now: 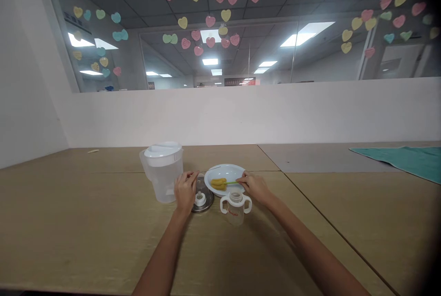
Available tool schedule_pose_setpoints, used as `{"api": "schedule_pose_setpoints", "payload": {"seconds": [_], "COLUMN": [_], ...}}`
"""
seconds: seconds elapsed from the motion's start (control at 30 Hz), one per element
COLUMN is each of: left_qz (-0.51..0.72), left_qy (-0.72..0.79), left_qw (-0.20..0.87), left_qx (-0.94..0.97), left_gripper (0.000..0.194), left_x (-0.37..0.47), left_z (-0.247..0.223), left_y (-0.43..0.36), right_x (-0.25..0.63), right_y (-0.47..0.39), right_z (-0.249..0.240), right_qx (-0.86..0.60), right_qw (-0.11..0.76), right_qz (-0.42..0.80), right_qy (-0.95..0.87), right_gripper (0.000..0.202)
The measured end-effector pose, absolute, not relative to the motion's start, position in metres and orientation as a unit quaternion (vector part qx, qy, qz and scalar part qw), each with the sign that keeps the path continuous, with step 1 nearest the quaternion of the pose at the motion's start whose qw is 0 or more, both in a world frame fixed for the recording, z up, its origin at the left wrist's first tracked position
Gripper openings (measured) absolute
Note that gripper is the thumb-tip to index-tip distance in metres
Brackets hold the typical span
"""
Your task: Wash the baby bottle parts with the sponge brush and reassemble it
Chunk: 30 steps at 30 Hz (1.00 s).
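My right hand (257, 187) is closed on the green handle of a bottle brush (219, 184), whose yellow sponge head rests in a white bowl (208, 185). My left hand (186, 190) is over the left side of a round metal tray (207, 203), its fingers drawn together beside a clear, see-through piece; what they grip, if anything, is hidden. On the tray sits a white bottle top with a nipple (200, 199). A clear baby bottle (235, 211) with two white handles stands upright and uncapped in front of the bowl.
A translucent pitcher (164, 174) with a white lid stands left of my left hand. A teal cloth (409, 160) lies at the far right of the wooden table (103, 231). Behind the table is a white wall (223, 117) below a window with heart-shaped notes.
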State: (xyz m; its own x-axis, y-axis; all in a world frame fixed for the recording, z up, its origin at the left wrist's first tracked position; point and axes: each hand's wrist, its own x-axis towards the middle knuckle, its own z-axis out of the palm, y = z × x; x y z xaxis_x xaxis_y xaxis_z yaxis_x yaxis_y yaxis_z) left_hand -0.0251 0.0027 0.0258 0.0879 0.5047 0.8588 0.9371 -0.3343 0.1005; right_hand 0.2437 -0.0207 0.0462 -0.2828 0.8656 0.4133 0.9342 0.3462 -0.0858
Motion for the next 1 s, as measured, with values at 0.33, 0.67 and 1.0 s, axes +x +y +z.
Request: {"api": "schedule_pose_setpoints", "payload": {"seconds": [0.33, 0.67, 1.0], "left_qz": [-0.430, -0.435, -0.438], "left_qy": [-0.530, -0.526, -0.519], "left_qw": [0.240, 0.238, 0.248], "left_qx": [-0.690, -0.691, -0.691], "left_gripper": [0.028, 0.027, 0.025], "left_x": [-0.024, -0.025, -0.024], "left_z": [0.027, 0.027, 0.026], "left_y": [0.000, 0.000, 0.001], "right_x": [0.278, 0.281, 0.284], "right_y": [-0.025, -0.008, -0.026], "right_z": [0.089, 0.102, 0.103], "right_qx": [-0.628, -0.608, -0.510], "right_qw": [0.277, 0.170, 0.239], "right_qz": [-0.065, -0.096, 0.123], "right_qy": [-0.725, -0.769, -0.817], "right_gripper": [0.024, 0.026, 0.024]}}
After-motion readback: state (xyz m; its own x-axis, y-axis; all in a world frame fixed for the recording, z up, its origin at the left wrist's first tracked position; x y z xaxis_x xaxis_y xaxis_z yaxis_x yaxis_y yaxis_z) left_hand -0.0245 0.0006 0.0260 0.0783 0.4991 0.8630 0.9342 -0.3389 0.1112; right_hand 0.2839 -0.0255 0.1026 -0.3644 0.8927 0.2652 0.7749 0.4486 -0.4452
